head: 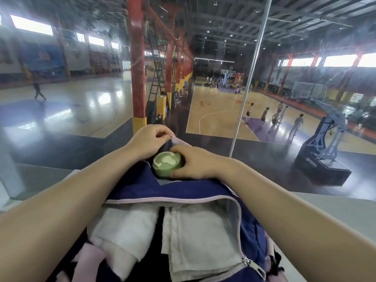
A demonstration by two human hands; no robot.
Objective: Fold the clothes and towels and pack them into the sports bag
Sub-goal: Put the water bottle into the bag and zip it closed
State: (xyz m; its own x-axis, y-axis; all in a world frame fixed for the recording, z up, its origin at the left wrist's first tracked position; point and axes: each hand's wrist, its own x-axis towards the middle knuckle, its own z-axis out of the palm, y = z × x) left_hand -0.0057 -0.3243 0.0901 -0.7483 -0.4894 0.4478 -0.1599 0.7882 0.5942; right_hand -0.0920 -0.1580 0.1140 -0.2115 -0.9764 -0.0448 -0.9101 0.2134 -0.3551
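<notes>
Head view, single frame. Sports bag (203, 190) — navy fabric with pale lilac trim — lies lengthwise in front of the person on a grey tabletop (335, 216), main compartment unzipped and gaping toward the camera.

Inside the main opening: two white towels, folded, side by side. Left towel (122, 237) looks rolled or bunched at its near end; right towel (199, 241) lies flatter, its near edge close to the zipper pull (247, 261). A pink garment (87, 259) sits at the lower left, partly under the left towel (how it is folded cannot be told).

At the far end of the bag a side pocket holds a green bottle (167, 164), upright, lid facing the camera.

Left hand (148, 141): fingers curled, pinching the lilac pocket edge (173, 137) and holding it up.

Right hand (195, 161): fingers and thumb wrapped round the bottle's body just below the lid — a firm grip.

Beyond the tabletop, through glass, a basketball court (219, 115) with players.
</notes>
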